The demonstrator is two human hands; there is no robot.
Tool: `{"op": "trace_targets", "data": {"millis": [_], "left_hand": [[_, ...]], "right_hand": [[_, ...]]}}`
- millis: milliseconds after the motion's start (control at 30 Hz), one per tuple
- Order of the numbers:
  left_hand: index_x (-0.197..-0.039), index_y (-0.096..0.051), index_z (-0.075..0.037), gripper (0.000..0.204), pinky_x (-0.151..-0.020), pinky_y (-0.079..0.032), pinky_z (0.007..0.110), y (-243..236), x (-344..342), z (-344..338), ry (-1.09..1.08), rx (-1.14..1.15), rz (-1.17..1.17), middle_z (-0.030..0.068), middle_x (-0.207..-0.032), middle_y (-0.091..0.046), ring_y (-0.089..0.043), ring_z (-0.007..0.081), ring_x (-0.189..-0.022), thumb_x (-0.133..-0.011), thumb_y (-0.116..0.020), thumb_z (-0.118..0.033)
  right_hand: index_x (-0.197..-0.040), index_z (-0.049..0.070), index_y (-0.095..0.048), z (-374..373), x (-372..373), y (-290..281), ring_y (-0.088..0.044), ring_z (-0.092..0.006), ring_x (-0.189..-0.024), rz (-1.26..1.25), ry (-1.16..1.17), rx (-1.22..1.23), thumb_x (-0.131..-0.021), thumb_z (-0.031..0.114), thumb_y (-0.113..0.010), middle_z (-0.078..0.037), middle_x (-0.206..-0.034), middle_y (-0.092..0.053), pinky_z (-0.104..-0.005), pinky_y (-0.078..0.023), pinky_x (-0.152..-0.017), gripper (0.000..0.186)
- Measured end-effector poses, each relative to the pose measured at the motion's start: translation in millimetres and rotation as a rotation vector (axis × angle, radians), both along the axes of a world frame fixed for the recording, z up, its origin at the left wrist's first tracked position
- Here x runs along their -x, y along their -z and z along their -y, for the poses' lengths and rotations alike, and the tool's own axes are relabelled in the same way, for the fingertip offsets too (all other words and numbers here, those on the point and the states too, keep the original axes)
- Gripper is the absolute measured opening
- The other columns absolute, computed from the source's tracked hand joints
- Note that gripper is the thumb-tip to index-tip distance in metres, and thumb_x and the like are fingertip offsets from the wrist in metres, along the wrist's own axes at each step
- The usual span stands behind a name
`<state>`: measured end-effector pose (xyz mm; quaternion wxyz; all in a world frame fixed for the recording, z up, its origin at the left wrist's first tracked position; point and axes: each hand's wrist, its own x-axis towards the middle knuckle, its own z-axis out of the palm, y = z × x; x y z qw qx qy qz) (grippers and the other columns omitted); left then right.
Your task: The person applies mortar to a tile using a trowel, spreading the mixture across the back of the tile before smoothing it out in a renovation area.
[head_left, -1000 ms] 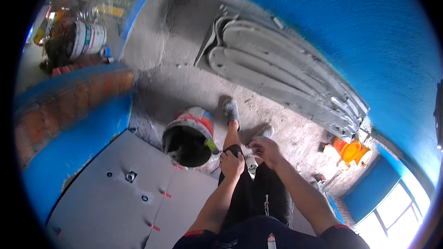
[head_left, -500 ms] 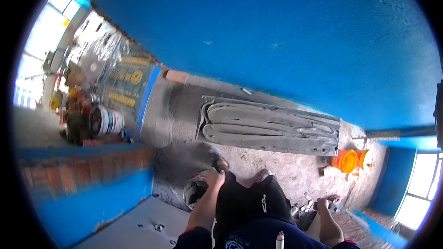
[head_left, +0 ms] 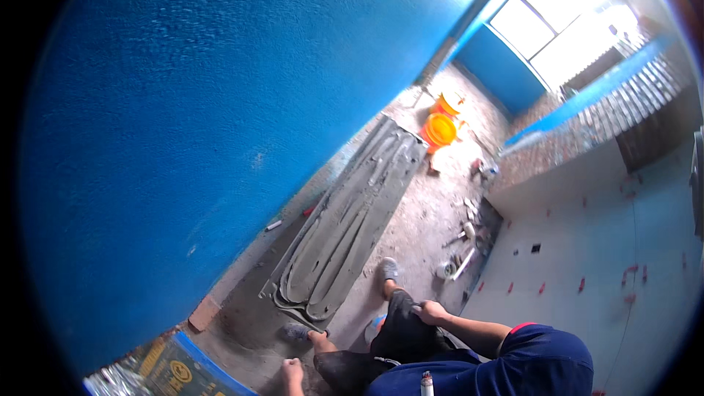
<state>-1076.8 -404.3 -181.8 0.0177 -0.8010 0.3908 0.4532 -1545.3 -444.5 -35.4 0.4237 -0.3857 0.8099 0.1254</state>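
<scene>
My left hand [head_left: 292,370] hangs low at the bottom of the view, beside my left leg, its fingers curled in and nothing visible in them. By my right thigh, my right hand [head_left: 430,312] is also closed, close to or touching the black shorts [head_left: 400,323]; no tool shows in it. In front of my feet lies a long slab [head_left: 352,227], thickly spread with wet grey mortar in looping trowel ridges. Neither hand touches it. A bucket [head_left: 374,328], partly hidden by my leg, stands between my legs.
A blue wall [head_left: 183,125] rises along the left. Orange buckets [head_left: 440,130] stand past the slab's far end. White pipe pieces [head_left: 463,264] and rubble lie right of my feet, by a pale tiled wall [head_left: 579,249] with red clips. A brick [head_left: 204,313] lies near left.
My view has swung round to the right, so the slab now runs away from me and the tiled wall shows. My legs are in a stride, and my right hand has come forward to the thigh.
</scene>
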Motion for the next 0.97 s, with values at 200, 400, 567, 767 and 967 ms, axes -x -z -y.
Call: {"op": "trace_targets", "data": {"millis": [200,400,567,767,967], "left_hand": [[-0.080,-0.062,0.002,0.032,-0.075,-0.047,0.048,-15,-31,55,0.182,-0.069,-0.114,0.0260,-0.088,-0.063,-0.061,0.0396,-0.085,-0.077,-0.054,-0.028],[-0.091,-0.061,0.003,0.042,-0.080,-0.045,0.047,-57,25,154,0.285,0.054,-0.201,0.0248,-0.096,-0.062,-0.059,0.0389,-0.093,-0.082,-0.051,-0.036],[-0.100,-0.059,0.004,0.051,-0.084,-0.043,0.046,-34,-9,192,0.325,0.071,-0.193,0.0238,-0.103,-0.061,-0.058,0.0383,-0.099,-0.085,-0.048,-0.043],[-0.110,-0.057,0.004,0.061,-0.089,-0.041,0.045,64,-112,249,0.431,0.068,-0.020,0.0253,-0.111,-0.059,-0.053,0.0423,-0.106,-0.092,-0.038,-0.051],[-0.135,-0.039,-0.006,0.067,-0.105,-0.029,0.046,129,-88,303,0.577,-0.026,-0.124,0.0242,-0.136,-0.040,-0.036,0.0393,-0.127,-0.092,-0.034,-0.057]], "right_hand": [[-0.089,0.008,-0.065,-91,-62,70,-0.064,-0.0235,-0.073,0.387,-0.175,0.458,-0.075,0.019,-0.066,-0.011,-0.073,-0.064,-0.0377,-0.049,-0.068,0.018],[-0.106,-0.002,-0.062,-30,-85,38,-0.055,-0.0429,-0.103,0.167,0.080,0.134,-0.091,0.054,-0.038,-0.029,-0.102,-0.060,-0.0482,-0.032,-0.100,0.063],[-0.107,-0.004,-0.062,-51,-112,98,-0.058,-0.0395,-0.103,0.198,0.309,0.153,-0.092,0.058,-0.030,-0.027,-0.107,-0.061,-0.0430,-0.043,-0.091,0.072],[-0.120,-0.001,-0.056,-66,-201,189,-0.053,-0.0321,-0.115,0.291,0.682,0.059,-0.091,0.064,-0.025,-0.023,-0.120,-0.057,-0.0397,-0.039,-0.097,0.078],[-0.135,0.003,-0.041,-80,-266,316,-0.048,-0.0235,-0.119,0.358,1.535,0.016,-0.083,0.071,-0.040,-0.010,-0.129,-0.051,-0.0427,-0.037,-0.092,0.085]]}}
